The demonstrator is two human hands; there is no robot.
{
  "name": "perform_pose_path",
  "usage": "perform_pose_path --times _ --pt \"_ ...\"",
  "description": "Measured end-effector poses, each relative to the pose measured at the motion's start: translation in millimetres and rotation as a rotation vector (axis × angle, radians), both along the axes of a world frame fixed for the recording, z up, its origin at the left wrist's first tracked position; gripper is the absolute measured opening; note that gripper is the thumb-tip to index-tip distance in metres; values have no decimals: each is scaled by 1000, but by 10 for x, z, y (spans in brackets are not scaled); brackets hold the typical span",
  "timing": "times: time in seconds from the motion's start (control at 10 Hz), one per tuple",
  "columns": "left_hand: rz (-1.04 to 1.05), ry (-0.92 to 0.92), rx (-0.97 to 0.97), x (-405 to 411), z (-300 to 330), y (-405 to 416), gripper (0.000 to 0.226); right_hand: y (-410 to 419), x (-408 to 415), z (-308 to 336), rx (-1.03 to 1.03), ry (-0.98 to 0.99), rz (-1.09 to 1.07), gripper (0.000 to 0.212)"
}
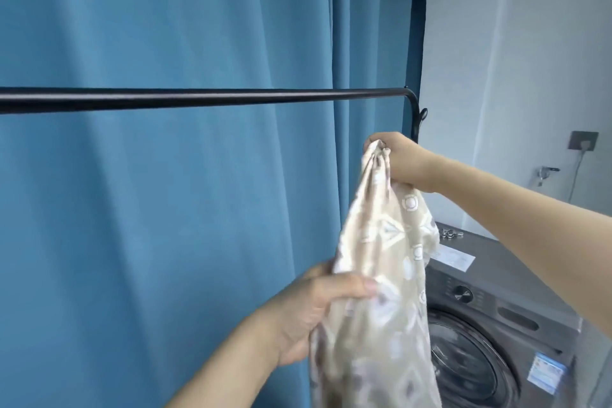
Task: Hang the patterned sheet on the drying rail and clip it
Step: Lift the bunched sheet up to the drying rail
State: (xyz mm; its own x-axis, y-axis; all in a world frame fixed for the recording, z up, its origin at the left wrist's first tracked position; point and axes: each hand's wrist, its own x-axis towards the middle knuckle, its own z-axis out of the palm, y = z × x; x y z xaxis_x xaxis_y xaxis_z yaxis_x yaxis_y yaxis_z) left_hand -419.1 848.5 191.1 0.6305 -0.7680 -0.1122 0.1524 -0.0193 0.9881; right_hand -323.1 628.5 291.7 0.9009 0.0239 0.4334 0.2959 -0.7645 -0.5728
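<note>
The patterned sheet (pixel 381 291) is beige with white and brown shapes and hangs bunched in front of me. My right hand (pixel 397 159) grips its top end, just below and to the right of the black drying rail (pixel 198 99). My left hand (pixel 318 308) holds the sheet's left edge lower down, thumb across the cloth. The rail runs level across the view and bends down at its right end near a black hook (pixel 422 116). The sheet does not touch the rail. Small metal clips (pixel 450 234) lie on top of the washing machine.
A blue curtain (pixel 165 209) hangs close behind the rail. A grey front-loading washing machine (pixel 496 325) stands at the lower right below the sheet. On the white wall at the right are a socket with a plug (pixel 584 144) and a tap (pixel 544 172).
</note>
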Motion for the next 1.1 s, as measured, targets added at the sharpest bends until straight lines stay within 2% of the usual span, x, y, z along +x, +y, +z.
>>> perform_pose_path --times 0.1,0.2,0.3,0.4,0.5,0.6,0.7,0.8,0.9,1.0,1.1 --pt "-78 -295 469 121 20 116 36 -127 3 193 -558 -174 -247 27" --pt "569 -593 57 397 436 265 41 -314 -46 206 -567 -259 -452 33" --pt "576 -849 309 437 347 231 39 -90 -159 -297 -954 302 -142 33" --pt "290 -933 1287 578 -142 409 30 -119 -134 -345 -1014 550 -149 9" --pt "975 -1275 914 822 338 558 5 -350 48 213 -610 -67 -453 20" --pt "957 -1433 733 721 275 337 7 -304 -14 -39 -351 -415 -477 38" --pt "299 -969 1471 633 -645 485 31 -347 -167 -1087 -1342 273 -84 20" --pt "829 -1120 1185 1022 187 615 17 -464 -9 -523 -938 285 -413 17" --pt "966 -1140 609 1221 801 299 12 -351 94 237 -638 9 -551 14" --pt "840 -878 722 1317 220 179 34 70 -14 -147 -343 141 -225 4" --pt "992 -861 954 1358 -61 543 28 220 -212 -402 305 753 145 30"
